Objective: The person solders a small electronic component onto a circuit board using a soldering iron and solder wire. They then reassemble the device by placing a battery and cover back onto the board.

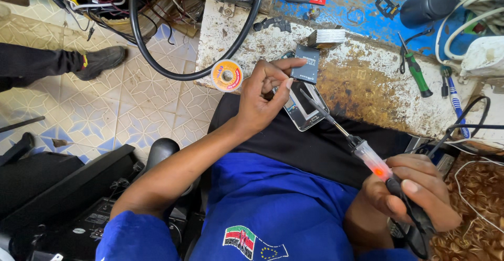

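Clearly risky: my left hand [261,99] pinched small dark rectangular battery [306,64] above opened grey phone [303,112]; right hand [415,190] closed round translucent-handled soldering iron [362,153], hot tip just beside left fingers [286,85]; slip likely burned skin, I judged.

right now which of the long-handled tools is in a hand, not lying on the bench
The soldering iron, with its clear handle glowing orange, is gripped in the right hand. The green-handled screwdriver and the blue-handled screwdriver lie untouched on the bench.

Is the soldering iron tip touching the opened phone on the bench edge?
Cannot tell. In the head view the soldering iron, held in the right hand, ends over the opened phone, but the overhead angle hides any gap beneath the tip.
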